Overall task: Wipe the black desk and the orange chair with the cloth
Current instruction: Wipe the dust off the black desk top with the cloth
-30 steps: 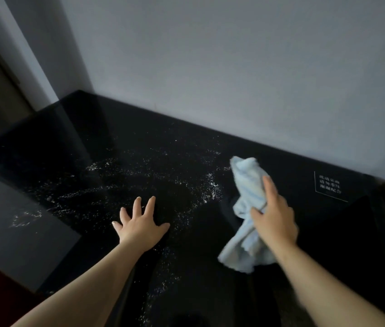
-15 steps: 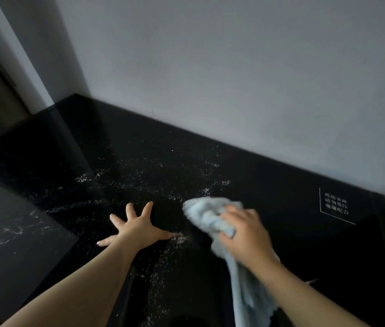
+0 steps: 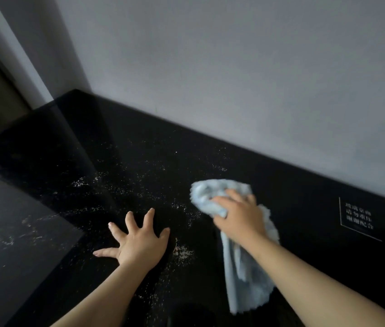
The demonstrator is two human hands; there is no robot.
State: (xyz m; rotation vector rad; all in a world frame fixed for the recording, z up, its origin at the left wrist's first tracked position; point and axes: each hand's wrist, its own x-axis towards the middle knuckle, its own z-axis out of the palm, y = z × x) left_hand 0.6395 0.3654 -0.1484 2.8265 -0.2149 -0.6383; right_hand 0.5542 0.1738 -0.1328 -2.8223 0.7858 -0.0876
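While spread flat on the black desk (image 3: 139, 147), left hand (image 3: 139, 241): palm down, fingers splayed and straight, grasping nothing, left of centre.
Right hand (image 3: 240, 215): clenched over a bunched pale-blue cloth (image 3: 207, 197), fingers curled into its folds, pressing it to the top; slightly blurred.
Cloth: wadded under and just beyond the right hand, right of centre on the desk, with a loose tail trailing back beneath the forearm toward the near side.
Black desk: glossy, butting against a plain grey wall (image 3: 234, 79) along its far side.
White specks (image 3: 182, 252): scattered over the left and middle of the top, thickest just right of the left hand, between the two hands.
Printed notice (image 3: 358, 218): white framed characters at the far right of the top, too small to read.
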